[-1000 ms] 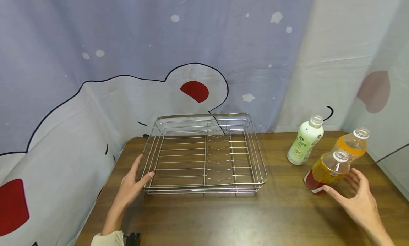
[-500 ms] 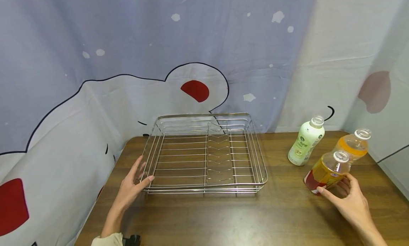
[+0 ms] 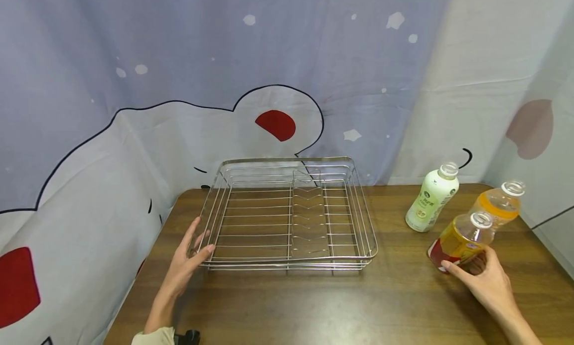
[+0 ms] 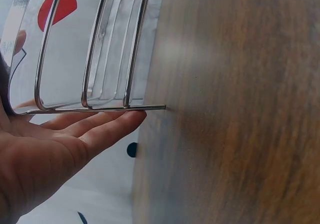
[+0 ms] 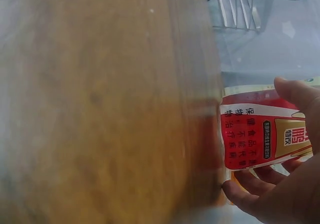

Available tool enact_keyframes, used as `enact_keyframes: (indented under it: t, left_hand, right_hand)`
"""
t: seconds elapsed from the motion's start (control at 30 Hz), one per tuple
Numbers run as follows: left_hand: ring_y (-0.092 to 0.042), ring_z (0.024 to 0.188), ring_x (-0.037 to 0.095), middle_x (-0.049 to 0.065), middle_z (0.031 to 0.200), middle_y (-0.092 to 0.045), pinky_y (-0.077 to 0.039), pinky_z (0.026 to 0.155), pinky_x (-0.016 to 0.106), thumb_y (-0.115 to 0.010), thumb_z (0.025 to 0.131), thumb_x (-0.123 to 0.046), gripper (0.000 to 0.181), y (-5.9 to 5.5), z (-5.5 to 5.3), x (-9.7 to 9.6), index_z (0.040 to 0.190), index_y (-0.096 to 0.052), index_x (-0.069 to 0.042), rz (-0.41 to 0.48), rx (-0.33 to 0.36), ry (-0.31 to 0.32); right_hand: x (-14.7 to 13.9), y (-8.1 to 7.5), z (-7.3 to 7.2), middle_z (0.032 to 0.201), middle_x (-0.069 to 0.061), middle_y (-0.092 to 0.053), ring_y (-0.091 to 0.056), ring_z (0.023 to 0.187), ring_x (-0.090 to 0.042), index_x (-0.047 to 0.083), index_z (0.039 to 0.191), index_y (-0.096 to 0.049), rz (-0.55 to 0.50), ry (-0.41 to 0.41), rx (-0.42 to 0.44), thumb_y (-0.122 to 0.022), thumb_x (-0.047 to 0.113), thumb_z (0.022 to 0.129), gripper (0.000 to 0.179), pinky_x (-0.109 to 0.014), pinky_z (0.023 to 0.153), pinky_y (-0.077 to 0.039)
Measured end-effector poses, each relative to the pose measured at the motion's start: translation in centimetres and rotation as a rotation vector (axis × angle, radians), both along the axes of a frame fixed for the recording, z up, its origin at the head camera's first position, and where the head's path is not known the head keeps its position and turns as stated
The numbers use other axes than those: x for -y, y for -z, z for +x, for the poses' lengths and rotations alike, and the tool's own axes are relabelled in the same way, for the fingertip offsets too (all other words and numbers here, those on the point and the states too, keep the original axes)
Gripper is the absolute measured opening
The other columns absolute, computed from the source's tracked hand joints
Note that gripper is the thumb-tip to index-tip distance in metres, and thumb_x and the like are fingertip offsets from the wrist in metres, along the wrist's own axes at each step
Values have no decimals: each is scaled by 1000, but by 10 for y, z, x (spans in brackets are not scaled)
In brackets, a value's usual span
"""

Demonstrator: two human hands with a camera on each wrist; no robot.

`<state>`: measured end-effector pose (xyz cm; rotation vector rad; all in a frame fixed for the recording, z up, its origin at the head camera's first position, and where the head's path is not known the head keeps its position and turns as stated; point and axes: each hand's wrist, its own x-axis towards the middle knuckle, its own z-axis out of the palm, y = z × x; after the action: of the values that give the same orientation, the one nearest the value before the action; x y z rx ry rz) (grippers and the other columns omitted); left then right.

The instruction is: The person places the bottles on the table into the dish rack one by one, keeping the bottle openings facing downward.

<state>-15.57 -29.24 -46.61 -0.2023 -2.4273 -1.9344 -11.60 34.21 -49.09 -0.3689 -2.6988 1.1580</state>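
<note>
Right grip (image 3: 490, 284) around upright bottle (image 3: 454, 244)

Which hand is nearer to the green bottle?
Right. The right hand holds the red-and-yellow bottle, in front and to the right of the green bottle; the left hand touches the left side of the wire rack, which lies between it and the green bottle.

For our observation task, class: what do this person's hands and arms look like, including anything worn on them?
Both the left hand and right hand are ungloved, with no ring visible. A cream sleeve covers the left arm beyond the wrist; a small black object shows beside it, perhaps worn. The right forearm looks bare up to the picture's edge.
</note>
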Motion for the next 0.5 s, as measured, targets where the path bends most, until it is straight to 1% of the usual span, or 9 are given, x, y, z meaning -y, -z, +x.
enact_keyframes:
  t: [0.03, 0.07, 0.1, 0.2, 0.27, 0.3, 0.37, 0.47, 0.5]
  left_hand:
    - [-19, 145, 41, 20, 160, -17, -21, 103, 74, -58, 99, -9, 81, 0, 0, 0, 160, -11, -32, 4, 3, 1]
    - [-21, 145, 41, 20, 160, -17, -24, 102, 74, -58, 99, -10, 80, 0, 0, 1, 160, -10, -33, 3, 8, 0]
    - [-22, 145, 41, 20, 160, -17, -25, 101, 74, -58, 100, -11, 80, 1, 0, 2, 160, -10, -34, 6, 11, 1]
    - [-25, 142, 44, 22, 159, -20, -29, 98, 75, -57, 100, -15, 79, 1, 0, 4, 159, -10, -36, 0, 30, -2]
    - [-27, 140, 48, 24, 158, -23, -30, 96, 76, -57, 100, -17, 79, 2, -1, 5, 159, -9, -38, -6, 39, -2]
    - [-27, 139, 50, 24, 157, -24, -30, 96, 76, -57, 100, -18, 78, 2, -1, 5, 159, -9, -38, -6, 42, 0]
    - [-28, 138, 53, 24, 157, -26, -32, 94, 75, -57, 100, -19, 78, 2, -1, 6, 159, -9, -38, -13, 48, 3]
    - [-29, 137, 53, 24, 156, -27, -35, 94, 71, -58, 100, -19, 79, 3, -2, 6, 159, -8, -38, -17, 50, 12]
    - [-29, 137, 52, 24, 156, -27, -36, 94, 68, -58, 100, -20, 79, 3, -3, 6, 159, -8, -39, -18, 51, 12]
  right_hand:
    - [1, 0, 0, 134, -38, -48, -43, 90, 11, -5, 148, -27, 1, -1, -4, -79, 38, 84, 92, -3, 66, -33]
    - [2, 0, -1, 135, -38, -48, -42, 90, 12, -5, 147, -28, -2, 0, -5, -79, 38, 85, 91, -6, 73, -39]
    - [2, 0, -1, 134, -38, -48, -37, 87, 17, -5, 147, -29, -6, -1, -12, -79, 37, 85, 90, -6, 73, -39]
    - [4, 1, -1, 133, -37, -49, -32, 84, 23, -4, 145, -32, -4, 10, -30, -79, 36, 85, 87, -7, 76, -38]
    - [4, 2, -1, 134, -37, -49, -32, 84, 23, -4, 145, -33, -9, 19, -29, -79, 36, 85, 86, -7, 77, -37]
    - [4, 2, -1, 133, -37, -50, -32, 84, 23, -4, 145, -33, -8, 20, -35, -79, 36, 85, 85, -4, 69, -32]
    - [4, 2, -1, 133, -37, -50, -31, 85, 23, -4, 145, -34, -7, 31, -29, -79, 36, 85, 85, -4, 70, -31]
    - [4, 1, 0, 134, -36, -49, -31, 85, 22, -3, 145, -34, 0, 43, -18, -78, 37, 85, 84, -6, 75, -31]
    - [3, 1, 0, 135, -36, -48, -31, 86, 21, -3, 146, -34, -1, 45, -13, -78, 37, 86, 85, -9, 83, -35]
